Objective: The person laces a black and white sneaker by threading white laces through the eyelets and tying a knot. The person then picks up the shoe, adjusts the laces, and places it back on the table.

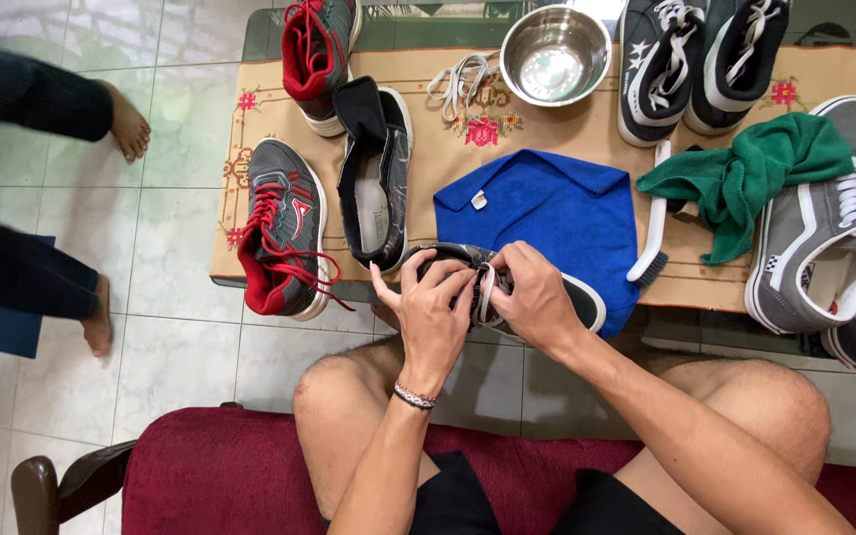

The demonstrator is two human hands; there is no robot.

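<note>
1. Left hand (430, 309) is gripping the black sneaker (507, 287) from the left; fingers curled over its top.
2. Right hand (537, 297) is pinching the white lace (485, 294); closed on it.
3. Sneaker is sitting on the blue cloth (557, 213) at the table's near edge; brush (654, 230) just beside.

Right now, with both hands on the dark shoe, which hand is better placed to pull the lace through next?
Probably the right hand: its fingertips pinch the white lace over the dark shoe. The left hand wraps the shoe's other end, steadying it on the blue cloth.
</note>
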